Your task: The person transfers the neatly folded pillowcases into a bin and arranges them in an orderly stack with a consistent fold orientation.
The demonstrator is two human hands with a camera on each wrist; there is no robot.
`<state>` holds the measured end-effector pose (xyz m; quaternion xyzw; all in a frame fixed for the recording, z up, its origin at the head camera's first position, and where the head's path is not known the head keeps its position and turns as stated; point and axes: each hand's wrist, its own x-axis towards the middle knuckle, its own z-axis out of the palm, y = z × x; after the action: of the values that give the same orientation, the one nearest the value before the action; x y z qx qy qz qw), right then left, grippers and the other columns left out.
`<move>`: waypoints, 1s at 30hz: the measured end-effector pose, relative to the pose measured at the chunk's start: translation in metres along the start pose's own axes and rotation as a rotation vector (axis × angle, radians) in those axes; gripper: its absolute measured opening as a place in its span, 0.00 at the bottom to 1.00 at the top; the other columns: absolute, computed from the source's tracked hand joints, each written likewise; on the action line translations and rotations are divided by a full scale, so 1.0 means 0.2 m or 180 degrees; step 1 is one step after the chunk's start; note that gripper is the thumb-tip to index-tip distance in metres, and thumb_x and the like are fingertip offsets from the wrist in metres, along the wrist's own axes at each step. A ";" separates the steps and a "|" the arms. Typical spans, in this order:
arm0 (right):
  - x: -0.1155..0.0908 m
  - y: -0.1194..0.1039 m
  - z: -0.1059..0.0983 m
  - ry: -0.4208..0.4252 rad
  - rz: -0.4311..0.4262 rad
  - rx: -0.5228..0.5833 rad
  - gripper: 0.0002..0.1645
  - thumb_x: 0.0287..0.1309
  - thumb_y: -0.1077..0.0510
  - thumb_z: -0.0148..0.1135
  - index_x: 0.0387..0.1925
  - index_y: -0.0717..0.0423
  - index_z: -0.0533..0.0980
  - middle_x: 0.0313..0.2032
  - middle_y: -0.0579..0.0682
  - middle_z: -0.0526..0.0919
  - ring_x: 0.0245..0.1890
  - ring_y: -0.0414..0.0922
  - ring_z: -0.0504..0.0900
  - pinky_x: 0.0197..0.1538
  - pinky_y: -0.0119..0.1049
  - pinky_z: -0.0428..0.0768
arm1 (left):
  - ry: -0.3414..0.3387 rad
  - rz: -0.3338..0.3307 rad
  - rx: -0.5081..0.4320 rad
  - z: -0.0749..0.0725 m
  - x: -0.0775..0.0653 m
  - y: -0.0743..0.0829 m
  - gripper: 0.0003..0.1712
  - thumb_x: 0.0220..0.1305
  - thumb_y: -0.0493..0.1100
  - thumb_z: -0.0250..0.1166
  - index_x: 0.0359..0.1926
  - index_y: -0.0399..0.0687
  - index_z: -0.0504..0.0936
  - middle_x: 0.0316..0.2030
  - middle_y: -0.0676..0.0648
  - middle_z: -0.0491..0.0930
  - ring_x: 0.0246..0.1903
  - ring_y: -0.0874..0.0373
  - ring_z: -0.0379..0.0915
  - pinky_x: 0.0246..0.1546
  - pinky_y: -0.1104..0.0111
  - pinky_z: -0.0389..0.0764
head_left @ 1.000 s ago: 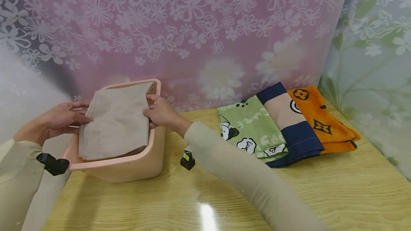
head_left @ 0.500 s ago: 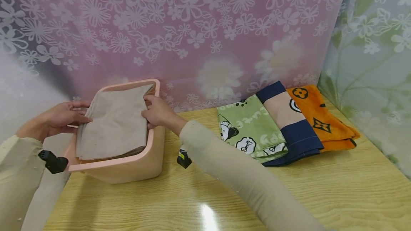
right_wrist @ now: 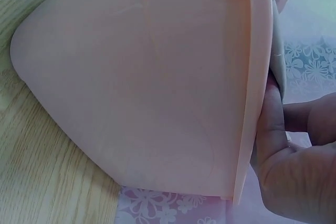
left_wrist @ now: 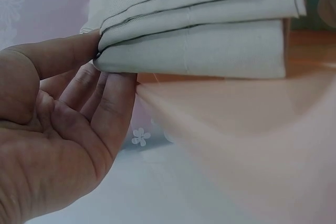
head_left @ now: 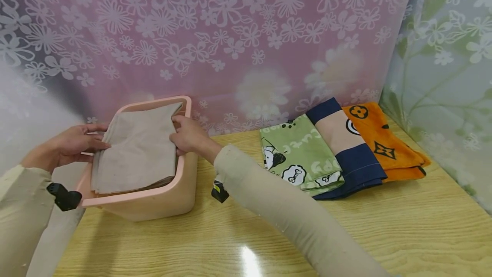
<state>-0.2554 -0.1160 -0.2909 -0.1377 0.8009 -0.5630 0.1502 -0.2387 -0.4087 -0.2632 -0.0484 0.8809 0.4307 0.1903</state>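
Observation:
A folded beige cloth point(head_left: 134, 148) lies level with the rim of a pink plastic bin point(head_left: 153, 204), covering most of its opening. My left hand point(head_left: 77, 144) pinches the cloth's left edge, with the thumb on top. In the left wrist view, the left hand point(left_wrist: 79, 108) has its fingertips at the folded layers point(left_wrist: 194, 45), which show dark seam lines. On the opposite side, my right hand point(head_left: 188, 134) grips the cloth's right edge by the bin rim. The right wrist view shows the right hand point(right_wrist: 294, 156) with fingers between rim point(right_wrist: 257, 77) and cloth. The bin's inside is mostly hidden.
To the right on the wooden table point(head_left: 173, 247) lie a folded green printed cloth point(head_left: 300, 153), a navy and beige folded cloth point(head_left: 338, 136) and an orange folded cloth point(head_left: 376, 140), overlapping. A pink floral curtain point(head_left: 230, 46) hangs behind.
Both hands and the beige cloth have shifted very slightly left in the head view, mostly along with the whole scene. Both hands keep their hold on the cloth.

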 end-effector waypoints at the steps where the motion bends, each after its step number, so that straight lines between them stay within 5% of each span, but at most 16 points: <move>1: 0.00 0.00 0.00 0.0001 0.0005 0.0016 0.34 0.63 0.66 0.55 0.70 0.50 0.62 0.53 0.56 0.78 0.23 0.40 0.80 0.22 0.32 0.80 | -0.0002 0.0004 0.0004 0.00 0.00 0.00 0.41 0.66 0.39 0.61 0.71 0.34 0.48 0.37 0.60 0.79 0.35 0.59 0.78 0.36 0.60 0.82; 24: -0.01 -0.01 0.00 -0.0023 -0.0012 -0.0067 0.34 0.65 0.65 0.53 0.71 0.49 0.60 0.54 0.55 0.77 0.24 0.40 0.80 0.22 0.31 0.80 | 0.0214 0.0110 0.0304 0.03 -0.01 0.03 0.39 0.66 0.39 0.60 0.70 0.32 0.50 0.40 0.53 0.78 0.34 0.58 0.76 0.32 0.62 0.81; 30: -0.04 -0.04 -0.02 -0.0169 -0.0050 -0.0171 0.26 0.65 0.60 0.57 0.63 0.58 0.67 0.51 0.57 0.78 0.23 0.42 0.82 0.25 0.30 0.80 | 0.0208 0.0107 0.0241 0.04 -0.03 0.05 0.39 0.67 0.40 0.60 0.70 0.30 0.49 0.41 0.49 0.77 0.35 0.58 0.78 0.36 0.61 0.82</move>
<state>-0.2489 -0.1116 -0.2821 -0.1629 0.8104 -0.5386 0.1632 -0.2343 -0.3961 -0.2582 -0.0404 0.9030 0.3984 0.1558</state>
